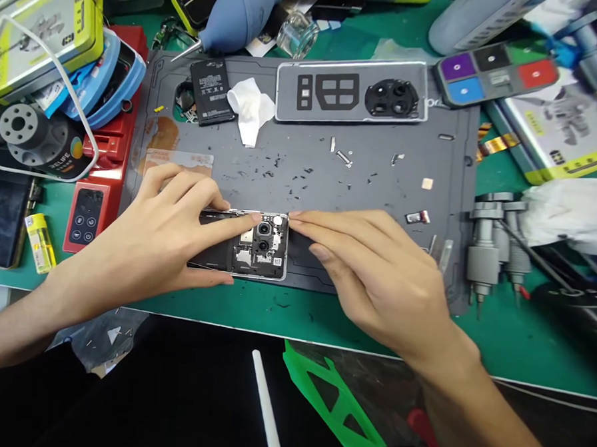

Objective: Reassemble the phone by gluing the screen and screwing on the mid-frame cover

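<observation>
An opened phone [256, 264] lies on the grey mat, its camera modules and circuit board bare. My left hand [173, 227] holds it, the thumb along the near edge and the index finger stretched over the top by the cameras. At the phone's far right corner are the fingertips of my right hand [376, 274]. Its fingers are pressed together, with the thumb tip tucked below and off the phone. Whatever they pinch, if anything, is hidden.
Beyond the phone lie a detached back cover [339, 109], a black battery [212, 92] and a white cloth [252, 111]. Tiny parts and dark scraps dot the mat [260, 188]. Screwdriver-like grey tools [486, 253] stand right; a red device [86, 216] and lighter [40, 243] lie left.
</observation>
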`<action>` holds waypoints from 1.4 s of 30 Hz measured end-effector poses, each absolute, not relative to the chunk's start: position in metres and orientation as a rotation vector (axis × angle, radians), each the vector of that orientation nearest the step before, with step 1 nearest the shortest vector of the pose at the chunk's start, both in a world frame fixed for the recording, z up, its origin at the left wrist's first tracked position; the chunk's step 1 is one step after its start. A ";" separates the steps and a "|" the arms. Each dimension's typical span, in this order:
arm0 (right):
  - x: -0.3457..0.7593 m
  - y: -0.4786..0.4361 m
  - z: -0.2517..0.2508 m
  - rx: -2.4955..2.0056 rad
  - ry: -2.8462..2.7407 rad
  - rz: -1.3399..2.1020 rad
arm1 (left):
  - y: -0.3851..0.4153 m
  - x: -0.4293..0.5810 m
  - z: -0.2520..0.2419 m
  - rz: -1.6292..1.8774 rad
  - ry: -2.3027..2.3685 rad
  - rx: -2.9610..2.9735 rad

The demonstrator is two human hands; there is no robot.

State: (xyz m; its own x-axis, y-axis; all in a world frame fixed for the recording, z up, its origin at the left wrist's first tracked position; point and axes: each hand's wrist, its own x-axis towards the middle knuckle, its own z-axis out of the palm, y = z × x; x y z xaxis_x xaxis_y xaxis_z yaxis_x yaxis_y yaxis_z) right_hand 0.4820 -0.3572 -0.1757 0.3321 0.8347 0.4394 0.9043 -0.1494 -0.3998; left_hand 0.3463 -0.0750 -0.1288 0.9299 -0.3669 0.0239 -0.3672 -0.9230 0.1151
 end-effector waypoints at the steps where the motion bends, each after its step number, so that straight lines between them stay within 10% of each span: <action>1: 0.482 -0.357 -0.177 -2.014 -1.541 -0.170 | -0.075 0.346 -0.130 0.010 -0.566 2.965; 42: 0.482 -0.354 -0.175 -2.047 -1.302 -0.090 | -0.074 0.344 -0.119 -0.148 -0.370 2.901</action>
State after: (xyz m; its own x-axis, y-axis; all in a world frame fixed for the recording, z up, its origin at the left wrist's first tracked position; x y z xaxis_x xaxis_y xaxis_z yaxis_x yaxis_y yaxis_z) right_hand 0.4824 -0.3541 -0.1746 0.4923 0.7698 0.4062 0.8184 -0.2504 -0.5173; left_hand 0.3442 -0.0744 -0.1185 0.9634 -0.2581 -0.0720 -0.2368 -0.9459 0.2219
